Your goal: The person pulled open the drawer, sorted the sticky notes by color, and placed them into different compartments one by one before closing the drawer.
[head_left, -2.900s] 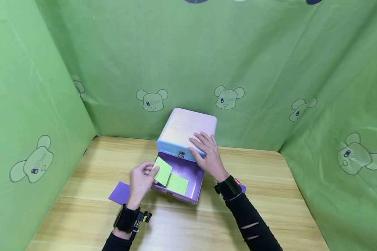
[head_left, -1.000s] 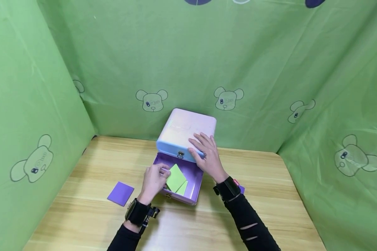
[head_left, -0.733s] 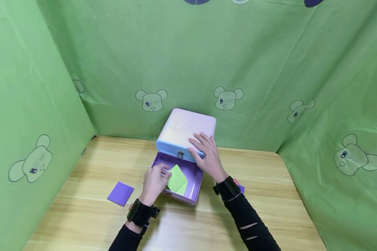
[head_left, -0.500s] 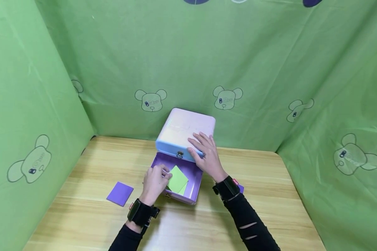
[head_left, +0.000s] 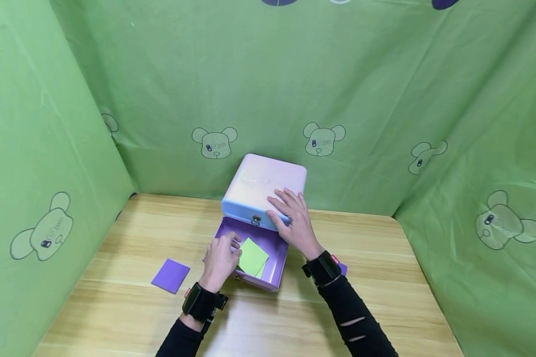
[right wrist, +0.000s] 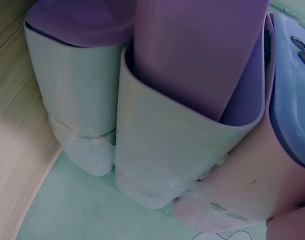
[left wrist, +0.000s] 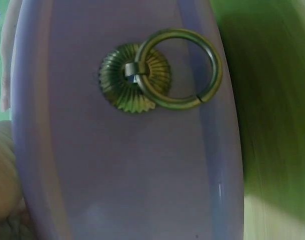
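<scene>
A pulled-out purple drawer (head_left: 274, 248) juts from a small stacked drawer unit (head_left: 268, 181) with a pale pink top. My left hand (head_left: 220, 260) hangs over the drawer's left side, fingers loosely bent, beside a green square sheet (head_left: 253, 254). That sheet lies at an angle over a second green sheet (head_left: 261, 271) in the drawer. My right hand (head_left: 297, 225) rests with spread fingers on the top's front right corner. In the left wrist view, a brass ring pull (left wrist: 212, 65) hangs on the drawer front. The right wrist view shows the drawer (right wrist: 192, 50) out of the middle tier.
On the wooden table (head_left: 129, 317), a purple square (head_left: 170, 276) lies left of the unit. Another purple piece (head_left: 343, 268) shows partly behind my right wrist. The top blue drawer (right wrist: 292, 100) and the bottom purple one (right wrist: 82, 25) are pushed in. Green cloth (head_left: 268, 89) stands behind.
My left hand has brought the green sheet rightward and down over the other one, then let it go. The sheet has slid slightly lower. My right hand has stayed put.
</scene>
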`<action>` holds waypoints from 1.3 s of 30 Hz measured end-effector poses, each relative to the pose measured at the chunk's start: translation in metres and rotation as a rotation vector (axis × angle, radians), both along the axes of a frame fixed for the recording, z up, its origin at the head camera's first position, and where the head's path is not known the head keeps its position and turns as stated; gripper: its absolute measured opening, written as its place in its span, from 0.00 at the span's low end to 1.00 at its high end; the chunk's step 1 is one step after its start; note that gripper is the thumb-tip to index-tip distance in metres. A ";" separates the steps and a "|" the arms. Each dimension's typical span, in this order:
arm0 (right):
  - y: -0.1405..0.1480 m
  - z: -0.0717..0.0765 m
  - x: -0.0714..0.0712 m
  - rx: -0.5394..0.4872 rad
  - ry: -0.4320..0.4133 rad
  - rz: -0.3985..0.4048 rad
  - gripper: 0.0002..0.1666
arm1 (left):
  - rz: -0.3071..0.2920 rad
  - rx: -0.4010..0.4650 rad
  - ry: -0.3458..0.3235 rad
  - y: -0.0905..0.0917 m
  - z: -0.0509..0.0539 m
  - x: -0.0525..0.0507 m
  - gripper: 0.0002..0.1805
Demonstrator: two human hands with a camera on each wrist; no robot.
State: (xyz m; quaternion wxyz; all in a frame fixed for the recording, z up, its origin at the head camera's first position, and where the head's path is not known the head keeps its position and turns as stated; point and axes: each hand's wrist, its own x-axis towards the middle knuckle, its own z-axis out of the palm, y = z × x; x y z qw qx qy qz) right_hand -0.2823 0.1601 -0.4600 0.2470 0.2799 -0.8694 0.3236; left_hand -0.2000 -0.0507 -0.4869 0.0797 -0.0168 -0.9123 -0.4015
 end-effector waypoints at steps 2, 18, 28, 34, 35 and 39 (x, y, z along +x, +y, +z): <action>0.000 0.000 0.000 0.000 0.000 0.003 0.24 | -0.001 -0.003 0.008 0.000 0.000 0.000 0.13; 0.000 0.000 0.000 -0.004 0.016 0.006 0.24 | -0.007 -0.013 0.069 0.001 -0.003 -0.002 0.16; 0.000 -0.001 0.000 0.002 0.000 -0.002 0.24 | 0.008 -0.025 0.108 0.001 -0.006 -0.003 0.15; 0.000 -0.001 0.000 -0.003 0.003 0.002 0.24 | 0.031 -0.043 0.153 0.002 -0.007 -0.003 0.13; 0.000 -0.001 0.000 -0.003 0.004 0.002 0.24 | 0.034 -0.046 0.160 0.002 -0.007 -0.003 0.12; 0.000 -0.001 -0.001 -0.006 0.022 0.006 0.24 | 0.050 -0.058 0.231 0.003 -0.004 -0.003 0.12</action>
